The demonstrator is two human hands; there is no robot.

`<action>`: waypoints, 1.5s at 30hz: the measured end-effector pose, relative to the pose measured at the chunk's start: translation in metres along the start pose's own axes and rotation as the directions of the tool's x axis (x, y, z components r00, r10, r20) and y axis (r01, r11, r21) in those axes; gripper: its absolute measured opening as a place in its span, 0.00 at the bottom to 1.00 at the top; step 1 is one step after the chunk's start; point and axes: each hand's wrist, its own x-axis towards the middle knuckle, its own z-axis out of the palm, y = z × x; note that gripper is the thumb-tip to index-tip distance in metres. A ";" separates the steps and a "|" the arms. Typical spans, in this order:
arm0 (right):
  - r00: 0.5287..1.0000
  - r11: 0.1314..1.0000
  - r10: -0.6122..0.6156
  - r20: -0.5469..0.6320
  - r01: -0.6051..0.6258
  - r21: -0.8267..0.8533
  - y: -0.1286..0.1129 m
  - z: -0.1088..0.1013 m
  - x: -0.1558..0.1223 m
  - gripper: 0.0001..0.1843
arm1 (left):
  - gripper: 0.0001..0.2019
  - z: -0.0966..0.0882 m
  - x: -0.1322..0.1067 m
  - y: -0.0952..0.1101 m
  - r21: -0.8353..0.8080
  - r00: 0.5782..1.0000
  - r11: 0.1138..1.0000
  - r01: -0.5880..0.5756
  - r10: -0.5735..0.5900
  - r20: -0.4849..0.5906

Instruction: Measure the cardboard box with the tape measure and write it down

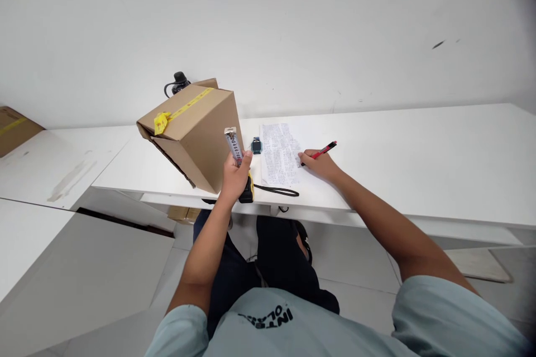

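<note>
Cardboard box (192, 131) overhangs the worktop (419, 167) edge at centre-left; my left hand (235, 174) clasps a tape measure (234, 148), my right hand (319, 165) pinches a red pen (323, 150).

Surface: a white table (419, 139) against a white wall.
Left part: a tilted cardboard box (196, 131) with yellow tape (one edge lifted off the top).
Behind the box: a black bottle (180, 82).
Middle: a sheet of handwritten paper (280, 153), a small blue device (256, 145) just beside it.
Front edge: a black strap (276, 191).
</note>
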 end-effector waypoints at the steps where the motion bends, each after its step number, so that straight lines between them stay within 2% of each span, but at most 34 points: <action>1: 1.000 1.000 0.001 0.007 -0.001 0.001 0.000 0.000 0.000 0.27 | 0.22 0.000 0.000 0.000 -0.002 1.000 1.000 -0.003 0.003 0.002; 8: 1.000 1.000 0.016 -0.021 -0.016 0.002 -0.005 -0.002 -0.002 0.23 | 0.24 0.001 0.000 -0.001 -0.021 1.000 1.000 -0.022 0.022 0.000; 15: 1.000 1.000 0.007 0.007 -0.007 0.005 -0.003 -0.003 -0.003 0.26 | 0.23 0.002 -0.001 0.000 -0.035 1.000 0.999 0.002 -0.001 0.007; 22: 0.999 0.999 0.001 -0.043 0.000 0.034 -0.001 0.000 -0.002 0.27 | 0.21 0.002 -0.001 0.002 -0.036 1.000 0.999 0.027 -0.027 -0.001; 26: 0.995 0.998 0.037 -0.088 -0.032 0.060 0.000 -0.002 -0.001 0.24 | 0.22 0.002 -0.001 0.001 -0.038 1.000 0.999 0.016 -0.016 -0.002; 37: 0.999 1.000 -0.002 -0.051 0.003 0.009 -0.001 -0.002 -0.002 0.24 | 0.23 0.001 -0.001 -0.002 -0.033 1.000 0.999 -0.003 0.004 0.009; 41: 1.000 0.999 0.030 0.000 -0.030 0.037 0.000 -0.003 -0.001 0.23 | 0.22 0.001 -0.001 -0.003 -0.040 1.000 0.999 -0.002 0.003 0.008; 45: 0.999 0.998 0.038 -0.008 -0.038 0.044 0.000 -0.003 0.000 0.25 | 0.22 0.000 -0.001 -0.003 -0.033 1.000 0.999 -0.006 0.006 0.002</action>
